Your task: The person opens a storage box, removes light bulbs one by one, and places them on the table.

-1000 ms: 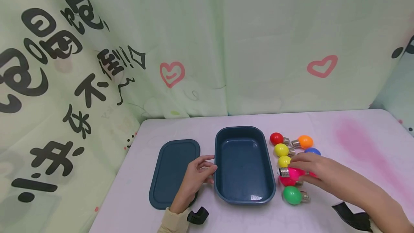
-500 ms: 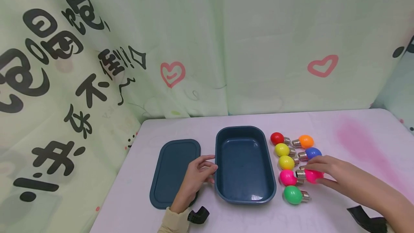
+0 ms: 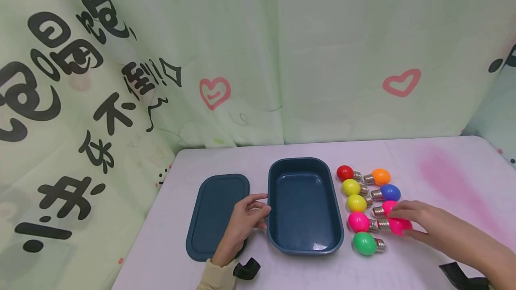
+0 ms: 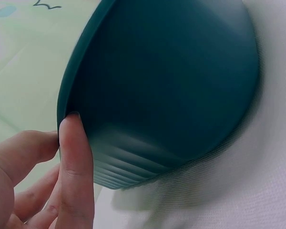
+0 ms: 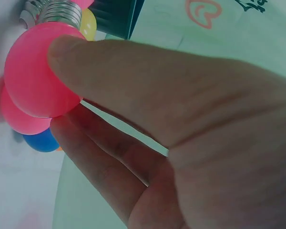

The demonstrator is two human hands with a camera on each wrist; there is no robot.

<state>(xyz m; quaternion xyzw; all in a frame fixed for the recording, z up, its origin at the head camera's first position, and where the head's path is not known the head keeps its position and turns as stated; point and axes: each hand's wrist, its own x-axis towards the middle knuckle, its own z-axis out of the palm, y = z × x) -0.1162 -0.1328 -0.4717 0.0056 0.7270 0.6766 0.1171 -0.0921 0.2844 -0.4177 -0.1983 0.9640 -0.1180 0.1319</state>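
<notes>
A dark blue box [image 3: 305,218] stands uncovered on the table. My left hand [image 3: 246,218] pinches its left rim; in the left wrist view a finger [image 4: 76,162] presses the wall just under the lip. Right of the box, my right hand [image 3: 433,223] holds a pink light bulb [image 3: 399,226] between thumb and fingers, its metal base pointing left. This bulb sits low among the others, right beside a second pink bulb [image 3: 389,206], which the fingers partly cover. The right wrist view shows my thumb [image 5: 69,57] on the held bulb [image 5: 35,76].
Left of the box lies its flat lid [image 3: 213,218], partly behind my left hand. Two columns of bulbs stand on the right: red [image 3: 344,172], yellow [image 3: 350,186], pink [image 3: 358,221], green [image 3: 364,243], orange [image 3: 380,176] and blue [image 3: 390,192]. A printed curtain [image 3: 330,57] hangs behind.
My right hand has moved right with the pink bulb, from over the left column down to the right column beside the other pink bulb. My left hand stays at the box rim.
</notes>
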